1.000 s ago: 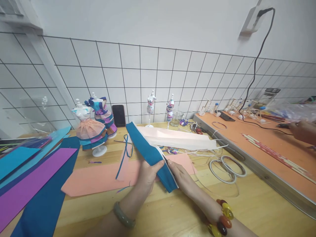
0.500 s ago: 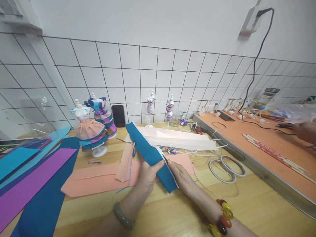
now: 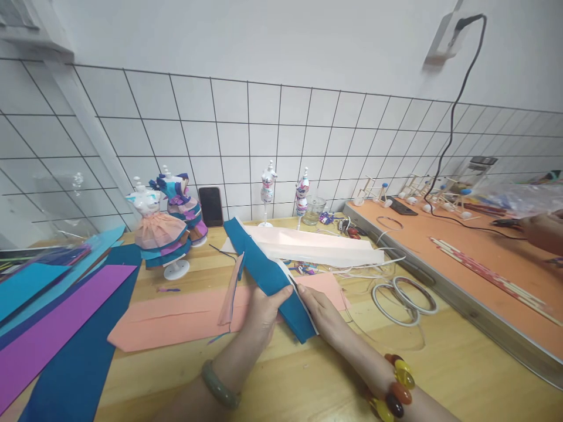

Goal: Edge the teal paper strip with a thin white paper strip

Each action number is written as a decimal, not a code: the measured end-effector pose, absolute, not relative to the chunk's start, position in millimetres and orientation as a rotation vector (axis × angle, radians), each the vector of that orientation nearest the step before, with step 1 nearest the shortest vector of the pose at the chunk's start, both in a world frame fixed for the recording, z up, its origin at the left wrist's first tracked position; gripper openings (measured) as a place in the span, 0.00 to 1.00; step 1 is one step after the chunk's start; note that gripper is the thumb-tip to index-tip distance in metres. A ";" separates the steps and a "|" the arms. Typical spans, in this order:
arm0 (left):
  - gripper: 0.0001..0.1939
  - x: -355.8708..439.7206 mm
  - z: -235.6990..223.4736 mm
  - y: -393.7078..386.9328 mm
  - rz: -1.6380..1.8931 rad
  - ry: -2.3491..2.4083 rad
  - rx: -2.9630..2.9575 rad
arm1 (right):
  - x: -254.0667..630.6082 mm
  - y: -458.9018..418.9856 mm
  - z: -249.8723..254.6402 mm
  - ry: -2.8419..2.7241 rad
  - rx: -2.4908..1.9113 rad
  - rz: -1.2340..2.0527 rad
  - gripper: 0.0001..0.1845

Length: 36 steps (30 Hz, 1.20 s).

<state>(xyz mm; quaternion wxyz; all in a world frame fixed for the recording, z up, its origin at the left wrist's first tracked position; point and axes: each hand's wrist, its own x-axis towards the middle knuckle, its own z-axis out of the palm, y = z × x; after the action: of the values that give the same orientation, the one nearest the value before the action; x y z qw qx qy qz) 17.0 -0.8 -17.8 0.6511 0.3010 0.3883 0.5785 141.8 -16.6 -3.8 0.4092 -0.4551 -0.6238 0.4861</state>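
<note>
While the left hand (image 3: 261, 312) is pinching a blue paper strip (image 3: 266, 272) slanting above a peach strip (image 3: 185, 318), the right hand (image 3: 324, 315) is pinching the blue strip's pale edge, its underside fingers hidden; uneven tugging would be risking a tear. Below, a wooden table (image 3: 281, 390) is meeting a white tiled wall (image 3: 229, 138).

Wearer's two hands (image 3: 264, 309) (image 3: 324, 317), four mannequins (image 3: 267, 190), one phone (image 3: 211, 206)

White wall (image 3: 281, 41), black-gridded below, behind a pale wooden table (image 3: 303, 387) and adjoining orange tabletop (image 3: 492, 249).
</note>
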 end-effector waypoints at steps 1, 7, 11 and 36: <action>0.23 17.1 -17.5 -1.1 1.322 0.881 0.682 | 141.8 -16.3 -4.0 -1.572 -1.152 1.222 0.28; 0.23 16.8 -13.3 -3.8 1.313 0.875 0.667 | 142.8 -13.5 -6.7 -1.577 -1.168 1.212 0.31; 0.23 15.6 -11.3 -2.9 1.300 0.883 0.622 | 143.8 -12.9 -9.6 -1.578 -1.177 1.202 0.29; 0.18 20.3 -22.1 -1.4 1.372 0.905 0.743 | 140.2 -17.3 -6.5 -1.519 -1.128 1.265 0.26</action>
<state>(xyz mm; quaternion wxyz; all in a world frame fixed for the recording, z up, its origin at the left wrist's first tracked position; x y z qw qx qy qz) 20.3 -1.4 -22.1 0.6202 0.3233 0.3936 0.5966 140.2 -17.3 -6.5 0.4197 -0.4498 -0.6058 0.5045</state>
